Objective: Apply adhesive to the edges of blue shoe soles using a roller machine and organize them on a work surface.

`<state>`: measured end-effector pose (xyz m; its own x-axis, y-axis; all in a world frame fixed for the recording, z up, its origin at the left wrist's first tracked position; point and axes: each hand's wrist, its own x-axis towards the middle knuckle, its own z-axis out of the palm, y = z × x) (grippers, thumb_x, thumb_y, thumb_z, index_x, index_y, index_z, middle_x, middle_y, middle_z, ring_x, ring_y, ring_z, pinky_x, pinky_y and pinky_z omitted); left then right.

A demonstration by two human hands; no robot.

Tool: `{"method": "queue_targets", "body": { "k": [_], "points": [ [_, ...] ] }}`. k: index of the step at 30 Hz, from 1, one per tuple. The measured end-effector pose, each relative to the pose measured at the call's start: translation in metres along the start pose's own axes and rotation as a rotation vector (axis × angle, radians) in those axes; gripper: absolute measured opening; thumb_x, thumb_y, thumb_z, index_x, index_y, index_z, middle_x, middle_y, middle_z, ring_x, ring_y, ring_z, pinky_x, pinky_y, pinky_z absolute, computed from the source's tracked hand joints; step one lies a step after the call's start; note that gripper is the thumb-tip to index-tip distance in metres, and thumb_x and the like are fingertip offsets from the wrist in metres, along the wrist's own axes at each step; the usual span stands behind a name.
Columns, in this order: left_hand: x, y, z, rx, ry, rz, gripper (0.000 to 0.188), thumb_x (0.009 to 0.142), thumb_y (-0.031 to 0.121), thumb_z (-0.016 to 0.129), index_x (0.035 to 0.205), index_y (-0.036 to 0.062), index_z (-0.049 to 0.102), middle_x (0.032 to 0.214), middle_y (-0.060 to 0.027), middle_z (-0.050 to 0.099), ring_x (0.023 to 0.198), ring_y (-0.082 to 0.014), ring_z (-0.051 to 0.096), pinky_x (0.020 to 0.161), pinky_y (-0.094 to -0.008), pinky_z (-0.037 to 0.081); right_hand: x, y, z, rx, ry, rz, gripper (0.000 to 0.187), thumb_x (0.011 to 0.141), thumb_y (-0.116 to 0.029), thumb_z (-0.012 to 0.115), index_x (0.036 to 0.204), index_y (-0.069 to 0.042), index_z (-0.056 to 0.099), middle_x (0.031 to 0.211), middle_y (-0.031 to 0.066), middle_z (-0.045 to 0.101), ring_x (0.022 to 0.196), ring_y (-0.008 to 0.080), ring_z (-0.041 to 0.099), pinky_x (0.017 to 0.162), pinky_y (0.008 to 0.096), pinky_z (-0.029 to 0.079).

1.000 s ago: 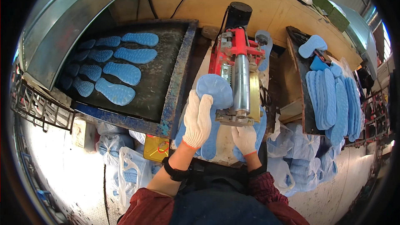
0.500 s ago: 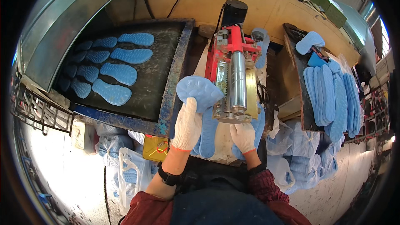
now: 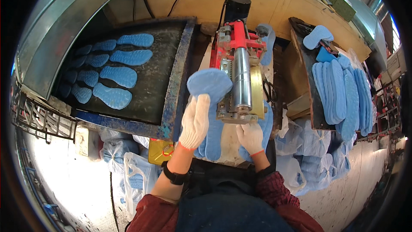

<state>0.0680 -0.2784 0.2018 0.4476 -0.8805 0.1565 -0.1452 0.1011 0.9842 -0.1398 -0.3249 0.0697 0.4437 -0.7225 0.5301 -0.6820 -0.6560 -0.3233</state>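
My left hand (image 3: 194, 122), in a white knit glove, grips a blue shoe sole (image 3: 209, 81) and holds it raised and tilted against the left side of a red roller machine (image 3: 238, 38). The sole's far end is hidden by the machine. At the machine's front edge, just below the shiny metal roller (image 3: 243, 81), sits my gloved right hand (image 3: 250, 138). Its fingers are partly tucked under the machine, so what they hold cannot be seen. More blue soles (image 3: 213, 141) lie on the worktop on either side of the right hand.
At left, a dark conveyor bed (image 3: 150, 81) with a blue metal frame carries several blue soles in rows. A side table (image 3: 307, 90) at right bears stacked soles. Plastic bags of soles (image 3: 315, 163) and a yellow container (image 3: 159, 151) stand below.
My left hand has turned the sole so that its smoother face shows, and moved it slightly up and right. My right hand stays in nearly the same place.
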Motion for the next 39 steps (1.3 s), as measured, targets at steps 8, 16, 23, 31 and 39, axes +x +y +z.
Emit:
{"method": "queue_targets", "body": {
  "k": [8, 16, 23, 31, 39],
  "points": [
    [0.029, -0.014, 0.004, -0.288, -0.039, -0.037, 0.046, 0.102, 0.037, 0.045, 0.113, -0.004, 0.062, 0.106, -0.0051, 0.065, 0.1, -0.0127, 0.053, 0.093, -0.0287, 0.041, 0.0, 0.0, -0.001, 0.013, -0.024, 0.03, 0.01, 0.081, -0.016, 0.066, 0.077, -0.008, 0.062, 0.072, 0.0121, 0.062, 0.071, 0.0333, 0.061, 0.065, 0.0451, 0.047],
    [0.036, -0.014, 0.014, -0.867, -0.092, -0.148, 0.04, 0.099, 0.036, 0.054, 0.11, -0.0005, 0.064, 0.101, -0.0062, 0.068, 0.097, -0.0172, 0.064, 0.088, -0.0319, 0.05, -0.001, 0.0, 0.0, 0.007, 0.02, 0.007, 0.016, 0.079, -0.016, 0.068, 0.069, -0.008, 0.058, 0.069, 0.0107, 0.06, 0.069, 0.031, 0.06, 0.064, 0.0441, 0.045],
    [0.042, -0.015, 0.017, -1.004, -0.047, -0.219, 0.039, 0.098, 0.034, 0.056, 0.119, 0.0023, 0.059, 0.111, -0.0077, 0.066, 0.101, -0.0205, 0.064, 0.088, -0.0352, 0.051, -0.002, 0.002, 0.001, -0.005, -0.005, -0.007, 0.018, 0.08, -0.016, 0.068, 0.068, -0.009, 0.057, 0.068, 0.0099, 0.06, 0.069, 0.0303, 0.06, 0.065, 0.0433, 0.046],
    [0.02, -0.018, 0.018, -1.3, 0.168, -0.292, 0.055, 0.1, 0.048, 0.048, 0.136, 0.0062, 0.047, 0.129, -0.0118, 0.057, 0.119, -0.0299, 0.054, 0.103, -0.0464, 0.041, 0.0, 0.0, 0.001, 0.008, -0.004, -0.011, 0.019, 0.081, -0.015, 0.067, 0.068, -0.009, 0.055, 0.069, 0.0098, 0.06, 0.07, 0.0306, 0.06, 0.065, 0.0438, 0.046],
    [0.008, -0.006, 0.015, -1.172, 0.111, -0.194, 0.063, 0.101, 0.056, 0.039, 0.144, 0.011, 0.04, 0.143, -0.0102, 0.046, 0.131, -0.03, 0.044, 0.111, -0.0477, 0.033, 0.001, -0.001, -0.001, -0.001, -0.006, -0.013, 0.02, 0.081, -0.015, 0.067, 0.068, -0.008, 0.055, 0.069, 0.0102, 0.06, 0.07, 0.0312, 0.06, 0.064, 0.0437, 0.045]
  ]
}}
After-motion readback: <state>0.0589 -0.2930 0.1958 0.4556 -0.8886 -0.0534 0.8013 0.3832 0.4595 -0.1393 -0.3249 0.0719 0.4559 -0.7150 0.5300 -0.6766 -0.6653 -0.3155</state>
